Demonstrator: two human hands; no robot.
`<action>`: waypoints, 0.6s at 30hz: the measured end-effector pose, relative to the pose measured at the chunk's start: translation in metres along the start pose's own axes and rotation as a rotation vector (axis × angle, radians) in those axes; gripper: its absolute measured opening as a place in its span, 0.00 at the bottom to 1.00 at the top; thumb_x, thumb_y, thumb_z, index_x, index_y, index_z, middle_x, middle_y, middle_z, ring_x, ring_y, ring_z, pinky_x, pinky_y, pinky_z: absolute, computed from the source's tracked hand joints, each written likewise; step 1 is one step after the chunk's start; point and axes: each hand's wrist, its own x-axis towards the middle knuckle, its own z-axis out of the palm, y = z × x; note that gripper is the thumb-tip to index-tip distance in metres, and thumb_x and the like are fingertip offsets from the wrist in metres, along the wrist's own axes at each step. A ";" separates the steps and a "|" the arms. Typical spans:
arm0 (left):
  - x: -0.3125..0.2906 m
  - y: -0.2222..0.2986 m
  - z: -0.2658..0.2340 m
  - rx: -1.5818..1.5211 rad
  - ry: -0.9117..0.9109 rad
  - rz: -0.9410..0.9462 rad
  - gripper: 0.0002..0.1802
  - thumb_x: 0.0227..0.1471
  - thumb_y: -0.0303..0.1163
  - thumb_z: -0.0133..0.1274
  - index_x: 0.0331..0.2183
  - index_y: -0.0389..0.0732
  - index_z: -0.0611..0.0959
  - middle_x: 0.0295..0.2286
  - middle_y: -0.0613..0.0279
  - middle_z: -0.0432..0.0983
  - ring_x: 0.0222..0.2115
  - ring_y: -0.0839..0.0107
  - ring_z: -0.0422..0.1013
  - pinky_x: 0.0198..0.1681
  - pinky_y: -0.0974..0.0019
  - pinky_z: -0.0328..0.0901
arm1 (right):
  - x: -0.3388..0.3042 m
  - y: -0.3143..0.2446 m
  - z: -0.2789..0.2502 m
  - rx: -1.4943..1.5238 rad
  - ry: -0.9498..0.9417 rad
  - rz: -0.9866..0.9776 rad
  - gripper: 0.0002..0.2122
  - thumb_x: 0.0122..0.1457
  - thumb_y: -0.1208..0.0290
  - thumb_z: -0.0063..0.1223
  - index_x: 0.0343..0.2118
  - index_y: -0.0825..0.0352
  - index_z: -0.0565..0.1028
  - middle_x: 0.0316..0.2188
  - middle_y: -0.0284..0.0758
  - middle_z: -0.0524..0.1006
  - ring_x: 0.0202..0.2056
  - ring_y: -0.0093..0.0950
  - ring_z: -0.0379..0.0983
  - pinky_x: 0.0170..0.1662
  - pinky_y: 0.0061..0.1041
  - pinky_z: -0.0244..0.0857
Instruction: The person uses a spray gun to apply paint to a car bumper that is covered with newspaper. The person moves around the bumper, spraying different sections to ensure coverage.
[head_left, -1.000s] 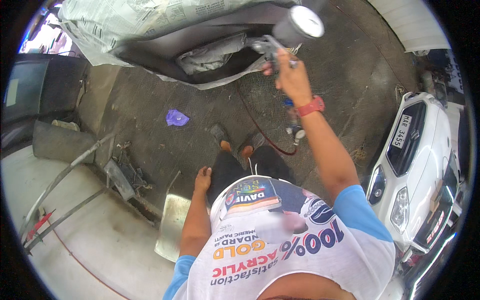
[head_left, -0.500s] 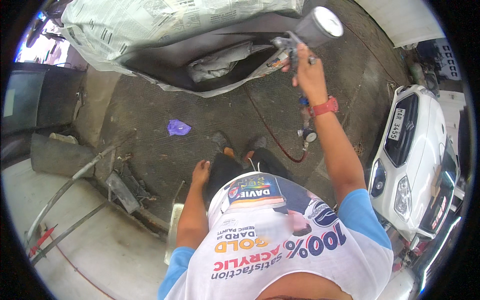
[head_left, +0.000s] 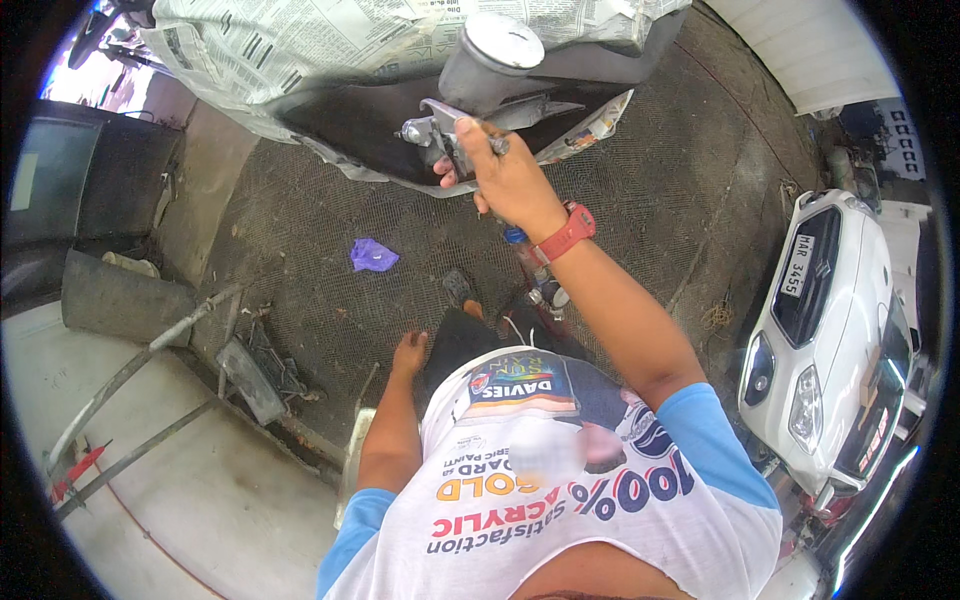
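My right hand (head_left: 510, 182) is wrapped round the handle of a spray gun (head_left: 468, 78) with a grey cup and white lid on top. The gun is in front of a dark grey panel (head_left: 360, 110) framed by masking newspaper (head_left: 290, 45); its nozzle points left. A red watch (head_left: 568, 236) is on my right wrist. Below that wrist, fittings and a gauge (head_left: 548, 292) hang partly hidden by my forearm. Down by my left thigh hangs my left hand (head_left: 409, 355), fingers loosely apart and holding nothing visible.
A crumpled purple piece (head_left: 373, 255) lies on the dark mesh-textured floor (head_left: 290, 210). To the right stands a white car (head_left: 815, 340). Metal poles (head_left: 140, 360) and a pale panel (head_left: 200, 450) occupy the left side, beside a dark rolled sheet (head_left: 125, 295).
My right hand has swept the spray gun leftward and slightly nearer, from the right end of the masked panel to its middle. My left hand stays by my thigh.
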 end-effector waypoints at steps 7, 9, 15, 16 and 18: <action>-0.005 0.002 -0.015 -0.016 0.025 -0.010 0.34 0.65 0.52 0.52 0.62 0.37 0.76 0.58 0.44 0.76 0.61 0.52 0.70 0.64 0.54 0.63 | 0.008 0.002 -0.082 -0.110 0.276 0.063 0.29 0.74 0.44 0.40 0.51 0.71 0.77 0.30 0.39 0.84 0.30 0.23 0.83 0.18 0.19 0.66; -0.008 0.008 -0.017 -0.013 0.043 -0.015 0.34 0.66 0.52 0.52 0.62 0.37 0.76 0.58 0.45 0.75 0.61 0.52 0.70 0.65 0.55 0.62 | 0.005 -0.002 -0.120 -0.150 0.372 0.057 0.30 0.74 0.43 0.40 0.48 0.71 0.78 0.29 0.38 0.84 0.30 0.23 0.83 0.17 0.19 0.65; -0.010 0.015 0.001 -0.058 0.067 -0.057 0.33 0.67 0.51 0.51 0.62 0.36 0.76 0.59 0.45 0.75 0.61 0.50 0.70 0.65 0.54 0.62 | 0.007 0.004 -0.231 -0.136 0.523 0.052 0.28 0.73 0.44 0.40 0.44 0.70 0.78 0.28 0.37 0.83 0.28 0.23 0.81 0.17 0.20 0.63; -0.013 0.019 0.007 -0.041 0.084 -0.056 0.33 0.67 0.51 0.51 0.62 0.35 0.76 0.59 0.44 0.75 0.61 0.50 0.70 0.65 0.54 0.62 | 0.007 0.005 -0.248 -0.149 0.532 0.050 0.28 0.73 0.44 0.40 0.44 0.70 0.78 0.29 0.37 0.83 0.28 0.23 0.81 0.17 0.21 0.63; -0.015 0.025 0.018 -0.037 0.125 -0.039 0.33 0.67 0.50 0.52 0.62 0.35 0.76 0.58 0.43 0.75 0.61 0.49 0.71 0.64 0.54 0.63 | 0.008 0.009 -0.278 -0.167 0.554 0.051 0.28 0.74 0.45 0.40 0.47 0.70 0.78 0.29 0.37 0.84 0.28 0.23 0.82 0.17 0.21 0.63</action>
